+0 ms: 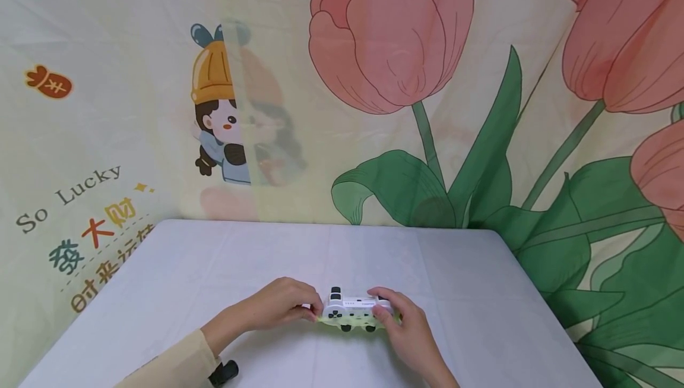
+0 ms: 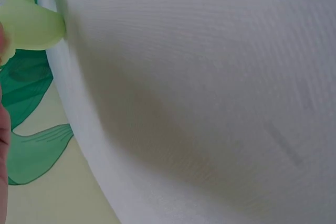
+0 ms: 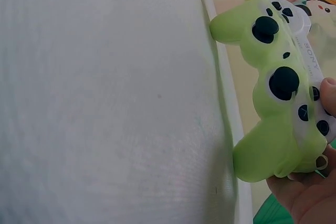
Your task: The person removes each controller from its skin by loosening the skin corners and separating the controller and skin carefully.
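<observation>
A white game controller [image 1: 350, 304] with black buttons and thumbsticks is held over the table in the head view. A pale green rubbery sleeve [image 3: 268, 148] covers its grips and lower face, while the white "SONY" side stays bare in the right wrist view. My right hand [image 1: 411, 331] grips the controller's right end, thumb on the button side and fingers behind. At the other end, my left hand [image 1: 283, 305] pinches the sleeve's edge, which is pulled out a little there. The left wrist view catches only part of the green sleeve [image 2: 39, 27] at its left edge.
A white cloth covers the table [image 1: 299, 251]. Near its front lies a black cylindrical object [image 1: 227, 372] beside the left sleeve cuff. Behind the table hangs a printed backdrop [image 1: 278, 79] with tulips, a cartoon figure and lettering.
</observation>
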The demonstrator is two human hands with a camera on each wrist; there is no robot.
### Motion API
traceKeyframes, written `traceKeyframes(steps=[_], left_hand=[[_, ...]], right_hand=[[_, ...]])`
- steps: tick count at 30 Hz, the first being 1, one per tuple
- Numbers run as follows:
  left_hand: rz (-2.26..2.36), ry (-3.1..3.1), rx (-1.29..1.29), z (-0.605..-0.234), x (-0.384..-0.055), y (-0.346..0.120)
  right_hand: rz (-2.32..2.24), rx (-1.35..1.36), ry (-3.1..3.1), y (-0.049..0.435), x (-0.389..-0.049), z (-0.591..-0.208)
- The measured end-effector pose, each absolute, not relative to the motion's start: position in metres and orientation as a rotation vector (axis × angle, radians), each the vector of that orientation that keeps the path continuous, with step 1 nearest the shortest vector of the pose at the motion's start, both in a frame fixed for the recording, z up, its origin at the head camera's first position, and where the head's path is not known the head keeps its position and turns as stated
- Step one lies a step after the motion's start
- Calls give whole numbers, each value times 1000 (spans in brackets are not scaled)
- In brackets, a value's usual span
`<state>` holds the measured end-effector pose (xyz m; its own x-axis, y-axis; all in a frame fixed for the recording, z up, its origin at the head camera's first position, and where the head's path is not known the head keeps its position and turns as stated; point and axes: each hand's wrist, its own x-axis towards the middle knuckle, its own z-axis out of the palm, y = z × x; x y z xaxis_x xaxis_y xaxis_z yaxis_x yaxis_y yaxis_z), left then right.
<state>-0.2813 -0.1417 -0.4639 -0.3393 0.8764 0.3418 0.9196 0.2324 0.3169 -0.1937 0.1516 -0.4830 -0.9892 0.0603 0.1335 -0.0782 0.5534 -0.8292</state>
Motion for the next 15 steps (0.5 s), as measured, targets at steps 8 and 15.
traceKeyframes(steps=[8, 15], left_hand=[[-762, -2434, -1764, -465, -282, -142], [-758, -2481, -1678, -469, -283, -141]], right_hand=[[1421, -1, -2638, 150, -194, -482], [1418, -1, -2643, 151, -194, -483]])
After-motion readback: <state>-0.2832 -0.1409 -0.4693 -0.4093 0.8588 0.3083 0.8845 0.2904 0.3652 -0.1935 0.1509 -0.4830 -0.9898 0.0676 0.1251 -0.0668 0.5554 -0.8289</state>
